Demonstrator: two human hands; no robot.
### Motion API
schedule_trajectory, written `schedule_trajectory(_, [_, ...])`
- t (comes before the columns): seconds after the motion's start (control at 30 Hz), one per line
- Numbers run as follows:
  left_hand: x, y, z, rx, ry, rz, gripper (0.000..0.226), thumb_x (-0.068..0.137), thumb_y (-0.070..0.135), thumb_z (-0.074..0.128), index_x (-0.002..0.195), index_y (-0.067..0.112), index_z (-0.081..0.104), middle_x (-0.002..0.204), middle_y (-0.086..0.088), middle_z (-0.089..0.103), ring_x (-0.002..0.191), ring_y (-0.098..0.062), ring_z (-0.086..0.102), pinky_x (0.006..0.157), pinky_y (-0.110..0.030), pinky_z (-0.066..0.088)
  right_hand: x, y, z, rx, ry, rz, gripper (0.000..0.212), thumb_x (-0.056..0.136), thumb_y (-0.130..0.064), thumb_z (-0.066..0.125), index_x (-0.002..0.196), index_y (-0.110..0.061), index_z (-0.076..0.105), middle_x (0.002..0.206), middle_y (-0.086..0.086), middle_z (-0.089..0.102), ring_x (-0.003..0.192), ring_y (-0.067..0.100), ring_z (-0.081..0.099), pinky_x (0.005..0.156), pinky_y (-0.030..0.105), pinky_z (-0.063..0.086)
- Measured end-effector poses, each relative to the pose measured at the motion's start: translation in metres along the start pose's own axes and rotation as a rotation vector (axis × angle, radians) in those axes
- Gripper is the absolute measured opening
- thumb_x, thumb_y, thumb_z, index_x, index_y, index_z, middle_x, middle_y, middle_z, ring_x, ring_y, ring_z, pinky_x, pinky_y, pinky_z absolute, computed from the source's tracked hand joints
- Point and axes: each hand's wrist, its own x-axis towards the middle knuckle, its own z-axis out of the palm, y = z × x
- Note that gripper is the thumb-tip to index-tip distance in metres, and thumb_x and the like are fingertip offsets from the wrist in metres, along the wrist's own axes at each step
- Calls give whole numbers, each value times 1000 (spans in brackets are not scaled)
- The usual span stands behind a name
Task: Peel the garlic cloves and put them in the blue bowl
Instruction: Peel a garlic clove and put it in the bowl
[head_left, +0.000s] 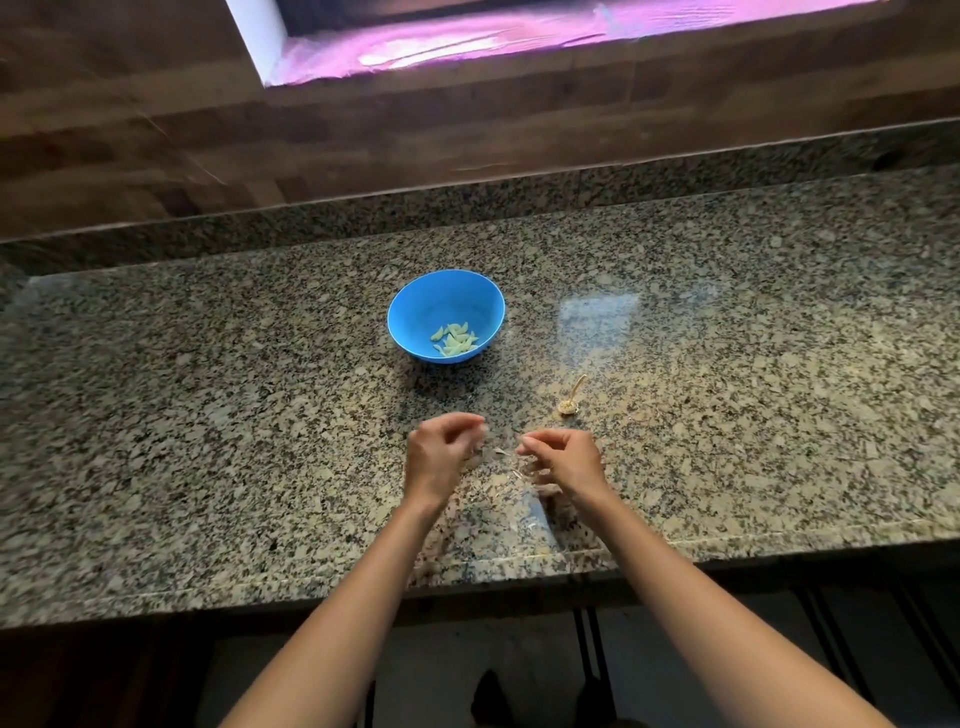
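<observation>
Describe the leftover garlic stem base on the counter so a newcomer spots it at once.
On the speckled granite countertop, find the round blue plastic bowl; the dry tan garlic stem base lies right of it and nearer the person, just beyond the right hand. It is a small knob with a thin stalk sticking out, unlike the pale peeled cloves inside the bowl.

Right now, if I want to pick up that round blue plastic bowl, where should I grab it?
Take the round blue plastic bowl by its near-left rim, probably, coming from your side of the speckled granite counter. It stands upright and open, so a thumb hooks over the rim, and the peeled garlic cloves lie near-right inside, out of the way.
</observation>
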Motion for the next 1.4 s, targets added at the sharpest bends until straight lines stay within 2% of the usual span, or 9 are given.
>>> schedule_trajectory(0.1, [13,-27,-24,166,161,-70,20,86,12,62,106,11,66,95,-5,70,67,-7,62,50,-11,47,2,7,-2,-34,141,-36,10,86,-11,59,92,-16,66,84,7,70,75,22,64,69,33,54])
schedule_trajectory(0.27, [11,-39,-18,384,228,82,29,90,21,57,118,13,61,125,-6,56,111,-16,52,86,-23,45,0,11,-13,102,253,16,14,87,-11,57,98,-11,66,84,7,67,76,21,61,76,34,51])
schedule_trajectory(0.37, [-16,-19,24,389,-85,216,52,98,38,31,145,17,22,152,5,17,139,-7,17,114,-26,18,2,10,-21,244,324,68,13,89,-10,54,96,-8,65,86,8,67,79,19,62,76,29,52])
schedule_trajectory(0.5, [-20,-19,68,607,-283,164,72,91,57,9,142,16,-20,152,-1,-19,141,-12,-13,118,-32,-3,2,15,-27,344,394,116,13,90,-9,53,93,-6,65,88,11,69,82,23,66,77,30,55])
schedule_trajectory(0.73, [-10,-22,45,683,-598,632,47,98,33,40,144,27,31,154,3,18,141,-11,10,114,-24,2,2,17,-27,402,412,180,17,92,-6,49,97,1,64,88,13,67,84,24,66,76,28,55])
schedule_trajectory(0.9, [-13,-46,-2,697,-498,840,55,72,-16,63,118,14,63,123,-8,62,111,-23,61,97,-32,42,-2,11,-18,411,349,221,17,92,-8,49,99,1,63,92,14,67,88,25,65,81,30,53])
schedule_trajectory(1.0, [-16,-47,-7,731,-396,919,39,67,-13,63,99,8,71,99,-10,70,85,-22,69,75,-31,58,-6,7,-12,454,274,288,18,92,-9,50,100,2,62,96,16,67,90,26,66,80,30,53])
schedule_trajectory(1.2, [-27,7,29,170,-32,115,18,84,4,63,100,7,70,96,-4,71,76,-2,63,70,-8,50,-15,5,2,527,71,360,23,96,-16,44,103,0,58,104,17,64,96,26,62,83,31,51])
schedule_trajectory(1.4, [-47,43,49,125,-291,203,35,85,-7,51,110,12,67,116,-4,65,101,-8,61,77,-8,49,-20,4,-1,875,66,518,22,95,-18,46,93,0,59,81,14,62,58,14,60,46,20,52])
